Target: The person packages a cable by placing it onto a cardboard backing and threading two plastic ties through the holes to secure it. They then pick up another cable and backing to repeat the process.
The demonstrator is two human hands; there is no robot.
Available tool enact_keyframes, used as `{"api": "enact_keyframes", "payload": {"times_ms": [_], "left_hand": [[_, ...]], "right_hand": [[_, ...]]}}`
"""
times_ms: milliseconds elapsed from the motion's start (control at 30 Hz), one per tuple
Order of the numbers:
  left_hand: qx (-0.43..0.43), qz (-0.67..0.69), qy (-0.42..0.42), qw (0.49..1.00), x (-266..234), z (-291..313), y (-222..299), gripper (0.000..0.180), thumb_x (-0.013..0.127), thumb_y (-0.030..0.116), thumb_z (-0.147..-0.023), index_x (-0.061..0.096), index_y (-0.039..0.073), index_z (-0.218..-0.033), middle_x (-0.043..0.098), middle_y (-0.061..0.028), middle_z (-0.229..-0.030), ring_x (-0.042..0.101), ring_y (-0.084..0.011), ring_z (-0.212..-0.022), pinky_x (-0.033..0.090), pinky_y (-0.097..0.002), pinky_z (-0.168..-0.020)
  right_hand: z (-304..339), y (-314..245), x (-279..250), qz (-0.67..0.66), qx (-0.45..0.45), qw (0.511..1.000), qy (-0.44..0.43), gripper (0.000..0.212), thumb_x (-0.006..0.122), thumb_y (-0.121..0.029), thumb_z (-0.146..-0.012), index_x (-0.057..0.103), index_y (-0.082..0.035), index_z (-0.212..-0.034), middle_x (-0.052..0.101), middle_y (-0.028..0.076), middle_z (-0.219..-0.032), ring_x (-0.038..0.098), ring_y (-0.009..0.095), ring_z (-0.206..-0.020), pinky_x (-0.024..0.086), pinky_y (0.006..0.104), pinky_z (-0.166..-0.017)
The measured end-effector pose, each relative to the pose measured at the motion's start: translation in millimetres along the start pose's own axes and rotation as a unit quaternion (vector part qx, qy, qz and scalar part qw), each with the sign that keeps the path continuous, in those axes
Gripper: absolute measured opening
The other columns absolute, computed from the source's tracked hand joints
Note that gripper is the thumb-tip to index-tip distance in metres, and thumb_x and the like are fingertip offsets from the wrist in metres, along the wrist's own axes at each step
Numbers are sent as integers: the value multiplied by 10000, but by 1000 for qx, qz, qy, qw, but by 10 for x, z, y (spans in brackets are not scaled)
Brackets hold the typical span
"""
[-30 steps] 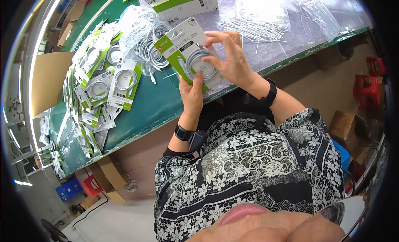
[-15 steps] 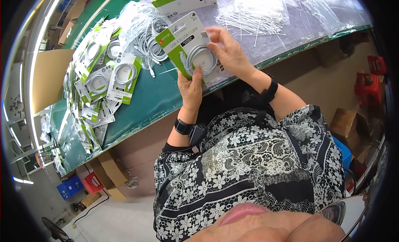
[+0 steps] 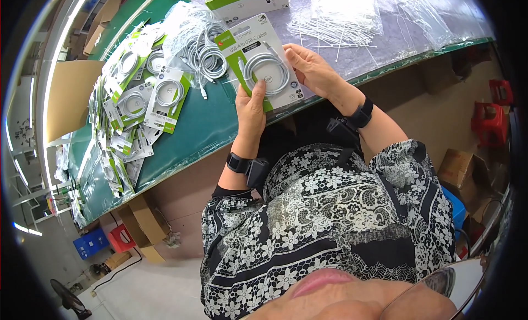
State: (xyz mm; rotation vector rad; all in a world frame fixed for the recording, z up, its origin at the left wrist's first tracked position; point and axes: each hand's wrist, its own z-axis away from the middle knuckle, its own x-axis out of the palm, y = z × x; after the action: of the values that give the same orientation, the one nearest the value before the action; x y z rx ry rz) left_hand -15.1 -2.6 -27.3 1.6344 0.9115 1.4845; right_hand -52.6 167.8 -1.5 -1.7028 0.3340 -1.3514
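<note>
One carded cable (image 3: 267, 69) sits pinched in the left hand (image 3: 250, 114), thumb (image 3: 258, 93) on the coil (image 3: 285, 76); the right hand (image 3: 319, 72) meets its right edge, its hold unclear. Best keep thumb pressure light and the card flat, clear of loose cables (image 3: 208, 66) beyond the grip's left.

A hand could slide over the green table (image 3: 204, 119) left of the left hand (image 3: 251, 108). Beyond the held card (image 3: 268, 70), cables (image 3: 204, 55) and a box (image 3: 250, 5) block it. White ties (image 3: 336, 33) lie past the right hand (image 3: 319, 72).
</note>
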Motion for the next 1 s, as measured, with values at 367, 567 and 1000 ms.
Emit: {"api": "enact_keyframes", "payload": {"times_ms": [367, 567, 1000], "left_hand": [[-52, -49, -8, 997, -66, -26, 166, 346, 593, 183, -908, 494, 0, -1185, 579, -64, -1116, 556, -116, -972, 459, -281, -863], [-11, -228, -46, 972, -139, -23, 248, 360, 605, 194, -902, 486, -8, -1175, 580, -65, -1097, 552, -113, -947, 454, -271, -845], [-4, -85, -14, 996, -173, 14, 72, 362, 590, 175, -909, 465, -1, -1199, 571, -67, -1107, 544, -124, -985, 450, -277, -867]], "right_hand": [[-121, 146, -39, -4, -3, 999, 47, 321, 515, -248, -949, 545, 10, -1137, 625, 50, -1001, 605, 86, -857, 511, 227, -756], [-267, 7, -39, 43, 10, 998, 52, 323, 547, -239, -931, 541, 11, -1137, 622, 61, -1007, 607, 95, -857, 520, 247, -744], [-338, 46, -115, -42, 45, 995, -81, 397, 539, -287, -928, 494, 14, -1183, 583, 110, -1139, 586, 177, -1029, 516, 332, -856]]}}
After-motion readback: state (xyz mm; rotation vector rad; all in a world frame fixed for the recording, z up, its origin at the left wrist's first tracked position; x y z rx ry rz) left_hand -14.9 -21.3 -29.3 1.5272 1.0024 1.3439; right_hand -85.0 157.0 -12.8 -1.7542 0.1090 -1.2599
